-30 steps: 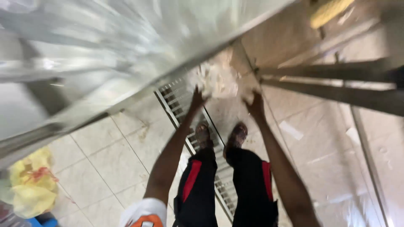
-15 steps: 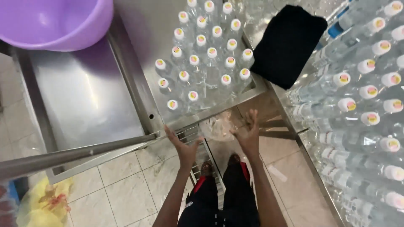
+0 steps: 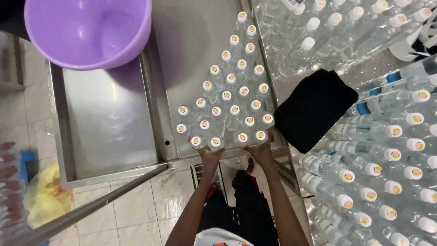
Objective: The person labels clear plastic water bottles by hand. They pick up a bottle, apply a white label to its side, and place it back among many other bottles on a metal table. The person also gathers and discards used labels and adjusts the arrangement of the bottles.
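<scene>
Several clear plastic bottles [image 3: 230,98] with white caps stand upright in a tight block on a steel table [image 3: 191,41]. My left hand [image 3: 208,154] presses against the nearest row at the block's front left. My right hand [image 3: 261,150] touches the front right bottles near the table's edge. Both sets of fingers rest against the bottles; neither hand lifts one.
A purple plastic basin [image 3: 88,32] sits at the back left above a shallow steel tray [image 3: 109,118]. A black cloth [image 3: 314,109] lies right of the block. Stacks of wrapped bottles [image 3: 387,150] fill the right side. A metal bar [image 3: 91,205] and a yellow bag [image 3: 45,196] are lower left.
My view has swung up from the floor to the table. Both hands rose from near the floor drain to the front row of bottles.
</scene>
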